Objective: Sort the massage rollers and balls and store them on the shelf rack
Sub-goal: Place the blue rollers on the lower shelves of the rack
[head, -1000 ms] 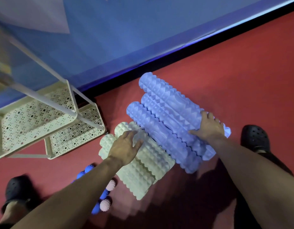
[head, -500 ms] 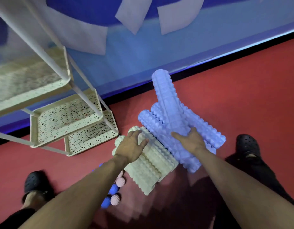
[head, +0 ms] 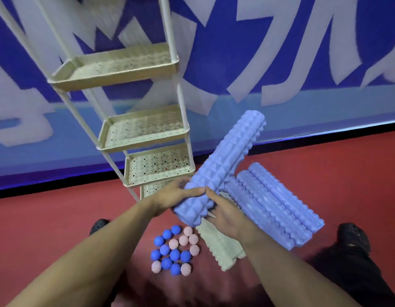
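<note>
I hold a lavender-blue spiked foam roller (head: pixel 223 167) lifted off the floor, its far end tilted up towards the wall. My left hand (head: pixel 174 196) grips its near end from the left, and my right hand (head: pixel 225 214) grips it from the right. Three more blue rollers (head: pixel 278 207) lie side by side on the red floor to the right. Cream rollers (head: pixel 221 247) lie partly hidden under my right forearm. A cluster of blue and pink spiky balls (head: pixel 173 251) sits on the floor between my arms. The cream perforated shelf rack (head: pixel 147 131) stands to the left with bare tiers.
A blue wall with white lettering (head: pixel 280 63) runs behind the rack, with a black skirting strip at the floor. My black shoes (head: pixel 354 237) are on the red floor at the right and behind my left forearm.
My right hand has lifted one blue roller off the pile and my left hand left the cream rollers and joined it on the roller. The view tilted up, revealing the rack's higher tiers.
</note>
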A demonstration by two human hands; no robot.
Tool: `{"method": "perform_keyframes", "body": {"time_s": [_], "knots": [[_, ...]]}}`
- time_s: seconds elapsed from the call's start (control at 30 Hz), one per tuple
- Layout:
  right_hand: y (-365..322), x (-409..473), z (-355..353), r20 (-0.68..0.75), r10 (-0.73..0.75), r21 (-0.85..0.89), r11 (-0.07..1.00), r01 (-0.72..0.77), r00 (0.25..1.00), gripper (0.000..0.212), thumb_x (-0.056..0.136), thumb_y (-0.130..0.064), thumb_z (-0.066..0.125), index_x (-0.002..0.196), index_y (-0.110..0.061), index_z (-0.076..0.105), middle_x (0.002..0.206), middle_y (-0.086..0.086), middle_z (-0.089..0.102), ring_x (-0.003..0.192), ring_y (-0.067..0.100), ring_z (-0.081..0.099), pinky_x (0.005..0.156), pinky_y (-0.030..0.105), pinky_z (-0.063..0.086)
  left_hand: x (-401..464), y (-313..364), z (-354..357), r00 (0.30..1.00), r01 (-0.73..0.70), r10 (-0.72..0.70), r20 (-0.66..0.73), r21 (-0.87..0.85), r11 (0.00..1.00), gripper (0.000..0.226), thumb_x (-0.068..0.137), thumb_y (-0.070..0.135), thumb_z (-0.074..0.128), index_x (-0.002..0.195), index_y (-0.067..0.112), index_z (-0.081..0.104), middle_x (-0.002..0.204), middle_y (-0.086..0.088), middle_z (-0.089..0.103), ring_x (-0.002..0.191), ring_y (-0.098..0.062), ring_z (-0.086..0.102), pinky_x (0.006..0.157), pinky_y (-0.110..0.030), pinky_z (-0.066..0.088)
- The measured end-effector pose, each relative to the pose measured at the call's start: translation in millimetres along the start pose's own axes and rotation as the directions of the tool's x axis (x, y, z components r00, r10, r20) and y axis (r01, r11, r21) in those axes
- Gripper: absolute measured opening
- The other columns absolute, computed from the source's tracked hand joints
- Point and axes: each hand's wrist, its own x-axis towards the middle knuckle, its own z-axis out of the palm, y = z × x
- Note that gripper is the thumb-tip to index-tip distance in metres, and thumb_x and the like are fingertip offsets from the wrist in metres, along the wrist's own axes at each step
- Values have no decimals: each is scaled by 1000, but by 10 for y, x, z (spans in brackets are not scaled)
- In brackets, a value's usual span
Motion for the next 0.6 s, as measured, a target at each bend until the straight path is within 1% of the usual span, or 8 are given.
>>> {"method": "perform_keyframes", "body": {"time_s": [0.1,0.2,0.27,0.3,0.37,0.43,0.5,0.6], "knots": [[13,-114,398,17,50,-47,998,-49,999,54,91,-56,65,133,-22,65,133,4,67,124,20,63,111,43,45,-455,96,-220,999,23,-25,22,55,998,13,81,45,81,92,40,77,100,5,79,91,-11,75,68,-17,57],[30,-232,741,30,100,-129,987,-95,995,54,91,-60,63,132,-25,64,130,1,69,120,20,65,112,44,44,-784,79,-413,1000,19,-17,-15,139,990,41,75,53,84,103,23,76,106,-2,78,99,-19,75,81,-28,59],[-13,-346,949,-17,109,-311,944,-109,994,52,90,-62,62,131,-30,63,130,-4,68,119,20,63,110,43,45,-1000,63,-538,992,9,19,-126,220,975,48,68,59,85,102,28,73,104,6,78,98,-15,74,82,-24,56],[-41,-406,1036,-63,77,-432,897,-97,995,49,90,-62,61,127,-30,64,127,-4,68,117,19,62,105,41,47,-1105,54,-607,982,12,42,-185,277,961,53,63,64,85,103,31,70,103,12,77,96,-11,72,81,-21,54],[-106,-487,1144,-135,-77,-630,776,-25,988,55,89,-62,62,113,-12,68,106,9,68,99,18,64,94,41,50,-1312,70,-741,965,27,88,-249,424,905,63,57,69,84,105,37,61,97,19,74,94,-8,69,75,-14,51],[-219,-540,1195,-150,-293,-768,636,75,944,69,82,-62,67,100,5,66,84,15,62,77,23,60,79,35,48,-1478,89,-855,956,53,122,-268,564,824,80,53,71,82,118,33,55,103,17,69,95,-11,67,79,-20,50],[-371,-582,1245,-144,-437,-876,474,92,888,53,82,-53,75,100,-3,69,93,8,71,87,21,67,77,28,49,-1632,115,-939,944,92,169,-284,717,691,98,51,74,77,133,31,45,105,15,63,92,-14,62,78,-27,46],[-545,-565,1313,-6,-554,-979,174,109,832,45,79,-51,79,109,-20,66,114,-1,61,106,17,61,95,39,50,-1787,135,-1029,920,88,297,-256,873,480,89,50,74,71,125,34,47,95,18,61,87,-16,64,70,-28,44]]}}
